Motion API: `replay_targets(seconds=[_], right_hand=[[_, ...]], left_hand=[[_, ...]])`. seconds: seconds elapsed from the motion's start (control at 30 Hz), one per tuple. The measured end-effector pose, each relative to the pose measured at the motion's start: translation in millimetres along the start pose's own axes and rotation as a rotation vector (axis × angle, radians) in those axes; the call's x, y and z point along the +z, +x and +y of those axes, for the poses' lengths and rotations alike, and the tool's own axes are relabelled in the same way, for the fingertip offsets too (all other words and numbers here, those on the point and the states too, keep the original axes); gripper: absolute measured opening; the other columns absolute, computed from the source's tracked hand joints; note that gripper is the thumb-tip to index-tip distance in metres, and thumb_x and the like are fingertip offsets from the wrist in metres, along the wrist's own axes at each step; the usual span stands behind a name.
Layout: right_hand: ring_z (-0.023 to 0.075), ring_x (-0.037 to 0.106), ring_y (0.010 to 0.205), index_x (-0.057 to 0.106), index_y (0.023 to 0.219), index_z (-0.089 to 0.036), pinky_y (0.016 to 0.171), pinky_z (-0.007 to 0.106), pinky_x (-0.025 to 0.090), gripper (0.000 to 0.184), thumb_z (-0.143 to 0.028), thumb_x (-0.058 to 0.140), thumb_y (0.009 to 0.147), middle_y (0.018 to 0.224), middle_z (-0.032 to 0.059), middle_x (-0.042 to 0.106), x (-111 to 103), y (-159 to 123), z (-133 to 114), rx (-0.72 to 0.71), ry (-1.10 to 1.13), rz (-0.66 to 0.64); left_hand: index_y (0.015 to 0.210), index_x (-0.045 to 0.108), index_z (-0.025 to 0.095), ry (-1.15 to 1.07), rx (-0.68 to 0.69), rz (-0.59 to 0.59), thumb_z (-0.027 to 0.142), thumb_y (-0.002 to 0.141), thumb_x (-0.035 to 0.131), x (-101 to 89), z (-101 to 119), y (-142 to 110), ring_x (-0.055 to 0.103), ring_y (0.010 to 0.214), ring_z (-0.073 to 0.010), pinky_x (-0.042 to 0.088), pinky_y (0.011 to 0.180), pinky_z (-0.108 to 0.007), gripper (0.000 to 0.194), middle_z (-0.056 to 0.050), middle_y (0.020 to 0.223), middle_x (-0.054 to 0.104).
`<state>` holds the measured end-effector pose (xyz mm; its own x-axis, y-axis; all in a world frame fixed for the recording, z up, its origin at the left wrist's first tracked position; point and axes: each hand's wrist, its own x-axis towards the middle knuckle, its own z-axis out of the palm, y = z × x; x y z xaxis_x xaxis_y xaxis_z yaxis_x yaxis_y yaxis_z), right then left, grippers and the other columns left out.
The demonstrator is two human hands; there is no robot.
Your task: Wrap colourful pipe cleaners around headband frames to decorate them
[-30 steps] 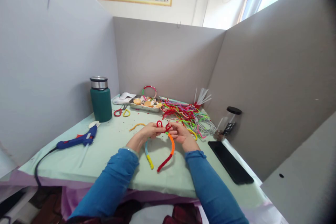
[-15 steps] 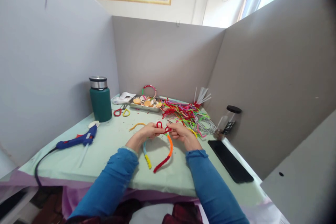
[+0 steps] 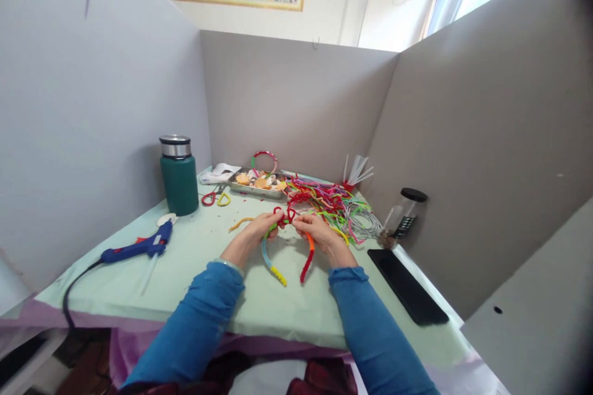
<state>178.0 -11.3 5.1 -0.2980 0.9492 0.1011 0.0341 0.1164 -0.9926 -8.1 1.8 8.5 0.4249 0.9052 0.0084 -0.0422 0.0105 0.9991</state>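
Note:
Between my two hands is a headband (image 3: pixel 266 253) wrapped in coloured fuzzy pipe cleaner: blue and yellow down one side, orange and dark red down the other. Red pipe-cleaner loops (image 3: pixel 290 215) stand up at its top. My left hand (image 3: pixel 260 229) pinches the headband's green upper part beside the left loop. My right hand (image 3: pixel 316 231) has its fingers closed on the orange side near the right loop. Both open ends of the headband point down toward me, above the table. Fingers cover part of the top.
A pile of pipe cleaners (image 3: pixel 319 194) lies behind my hands, with a metal tray (image 3: pixel 264 193) of eggshell-like pieces beside it. Scissors (image 3: pixel 216 199), a green flask (image 3: pixel 179 182) and a blue glue gun (image 3: pixel 139 249) are at left. A black phone-like slab (image 3: pixel 407 287) and a clear jar (image 3: pixel 406 216) are at right.
The headband has turned and its ends have tilted up, so they sit higher and a little further right. My right hand has shifted from the red loops onto the orange side.

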Motion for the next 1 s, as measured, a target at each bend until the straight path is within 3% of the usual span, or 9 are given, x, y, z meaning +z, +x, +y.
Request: replay_targets(seconds=[0.1,0.17,0.37,0.6,0.8,1.0], right_hand=[[0.0060,0.036,0.043,0.054,0.062,-0.016,0.041,0.020,0.024,0.027,-0.036,0.072,0.064,0.051,-0.0050,0.047,0.1,-1.9,-2.7,0.029,-0.021,0.004],[0.0052,0.032,0.040,0.054,0.063,-0.017,0.039,0.021,0.021,0.027,-0.037,0.071,0.064,0.048,-0.0067,0.044,1.0,-2.0,-3.1,0.068,-0.020,-0.019],[0.0035,0.021,0.038,0.051,0.064,-0.018,0.038,0.021,0.012,0.030,-0.040,0.071,0.066,0.045,-0.0101,0.032,6.2,3.4,5.2,0.065,-0.027,-0.014],[0.0039,0.022,0.038,0.048,0.064,-0.019,0.039,0.021,0.014,0.032,-0.040,0.072,0.065,0.044,-0.0103,0.032,1.7,1.5,4.5,0.086,0.124,-0.200],[0.0038,0.022,0.036,0.049,0.063,-0.019,0.037,0.020,0.014,0.031,-0.039,0.072,0.063,0.042,-0.0102,0.033,1.3,6.6,8.4,0.096,0.116,0.014],[0.0061,0.040,0.041,0.055,0.070,-0.017,0.036,0.020,0.028,0.029,-0.044,0.065,0.070,0.057,-0.0024,0.053,0.4,10.0,10.3,0.096,0.109,0.071]], left_hand=[[0.085,0.064,0.013,-0.001,0.075,0.042,0.053,0.066,0.067,-2.5,-2.4,1.9,0.048,0.058,-0.0094,0.034,0.053,-0.022,0.044,-0.003,0.071,0.060],[0.089,0.066,0.013,0.003,0.098,0.050,0.050,0.065,0.069,-5.8,-6.1,5.2,0.051,0.064,-0.0106,0.035,0.056,-0.022,0.044,-0.005,0.079,0.063],[0.074,0.062,0.012,-0.050,0.076,0.028,0.042,0.062,0.074,-11.8,-12.0,11.0,0.038,0.048,-0.0056,0.027,0.048,-0.021,0.035,0.004,0.056,0.049],[0.068,0.058,0.012,-0.249,0.066,-0.082,0.039,0.060,0.076,-6.4,-1.7,1.7,0.044,0.052,-0.0061,0.035,0.053,-0.020,0.034,0.003,0.056,0.048],[0.085,0.064,0.013,-0.032,0.057,-0.002,0.037,0.058,0.077,-5.5,-4.4,3.4,0.049,0.057,-0.0078,0.036,0.052,-0.020,0.039,-0.001,0.072,0.058],[0.074,0.062,0.013,0.087,0.049,0.140,0.038,0.058,0.073,-6.4,-9.8,6.9,0.042,0.047,-0.0072,0.031,0.044,-0.021,0.033,0.003,0.057,0.049]])
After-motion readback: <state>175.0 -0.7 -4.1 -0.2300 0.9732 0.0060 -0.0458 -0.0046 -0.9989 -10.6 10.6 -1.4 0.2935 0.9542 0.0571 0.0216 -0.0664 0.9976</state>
